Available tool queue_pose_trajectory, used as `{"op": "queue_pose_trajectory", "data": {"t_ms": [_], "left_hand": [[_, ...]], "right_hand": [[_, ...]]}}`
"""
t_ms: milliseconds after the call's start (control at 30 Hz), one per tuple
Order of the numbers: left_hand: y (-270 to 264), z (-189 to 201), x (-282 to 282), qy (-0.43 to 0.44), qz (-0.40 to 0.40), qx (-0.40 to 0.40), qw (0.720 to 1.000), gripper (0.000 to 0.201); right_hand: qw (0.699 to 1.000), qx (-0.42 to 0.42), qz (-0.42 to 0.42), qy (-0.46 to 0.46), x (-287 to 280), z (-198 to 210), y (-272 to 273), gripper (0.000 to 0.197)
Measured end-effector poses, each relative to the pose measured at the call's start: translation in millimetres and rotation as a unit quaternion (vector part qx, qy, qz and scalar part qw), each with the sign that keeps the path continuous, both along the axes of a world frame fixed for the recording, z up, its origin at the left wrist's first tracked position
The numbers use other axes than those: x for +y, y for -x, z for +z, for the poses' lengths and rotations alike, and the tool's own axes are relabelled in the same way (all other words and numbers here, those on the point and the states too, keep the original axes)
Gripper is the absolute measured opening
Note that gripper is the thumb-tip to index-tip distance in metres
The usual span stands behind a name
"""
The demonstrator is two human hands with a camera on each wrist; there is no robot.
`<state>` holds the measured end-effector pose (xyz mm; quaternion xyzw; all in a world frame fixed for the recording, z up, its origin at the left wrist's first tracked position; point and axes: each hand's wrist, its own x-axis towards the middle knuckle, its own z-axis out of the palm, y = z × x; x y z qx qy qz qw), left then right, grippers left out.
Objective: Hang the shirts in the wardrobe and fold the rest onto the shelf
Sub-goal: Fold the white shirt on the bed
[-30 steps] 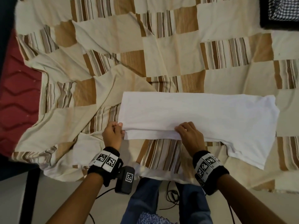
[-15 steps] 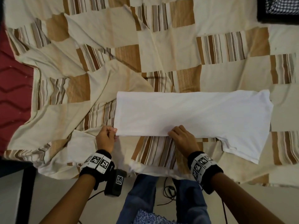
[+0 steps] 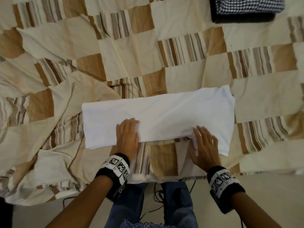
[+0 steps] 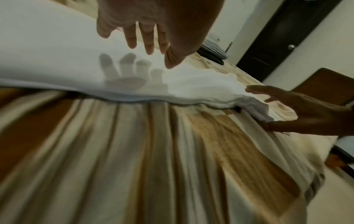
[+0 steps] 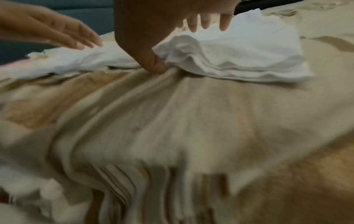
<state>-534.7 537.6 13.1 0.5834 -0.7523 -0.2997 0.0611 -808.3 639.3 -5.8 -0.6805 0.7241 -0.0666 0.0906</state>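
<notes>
Head view: 1 white shirt (image 3: 164, 116), folded into a long band, lying flat on the patchwork bedspread (image 3: 131, 51) near the bed's front edge. Left hand (image 3: 127, 137) flat over the shirt's near edge, fingers straight and together, gripping nothing. Right hand (image 3: 204, 148) at the bunched sleeve on the shirt's near edge, fingers spread and extended, thumb beside the bunch. 1 checked garment on a dark one (image 3: 243, 10), folded, at the bed's far right corner. Left wrist view: left hand (image 4: 153, 22) above the shirt (image 4: 57, 60), fingers straight, shadow cast on the cloth; right hand (image 4: 306, 112) open beside the bunched sleeve. Right wrist view, blurred: right thumb pressed on the bedspread (image 5: 191, 121) against the shirt (image 5: 249, 50), other fingers extended; left hand (image 5: 47, 28) flat.
</notes>
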Motion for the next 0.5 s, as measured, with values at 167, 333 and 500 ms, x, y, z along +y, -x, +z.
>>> {"op": "queue_pose_trajectory", "data": {"t_ms": [167,333,500], "left_hand": [[73,-6,3,-0.049,-0.173,-0.071,0.981,0.052],[115,-24,8,-0.104,-0.237,-0.140,0.956,0.081],[130,-28,13,-0.156,-0.212,-0.184,0.947,0.108]], "right_hand": [[0.993,0.084,0.064,-0.054,27,-25,51,0.064],[0.989,0.076,0.126,0.032,30,-23,78,0.056],[0.983,0.033,0.179,-0.019,47,-9,100,0.046]]}}
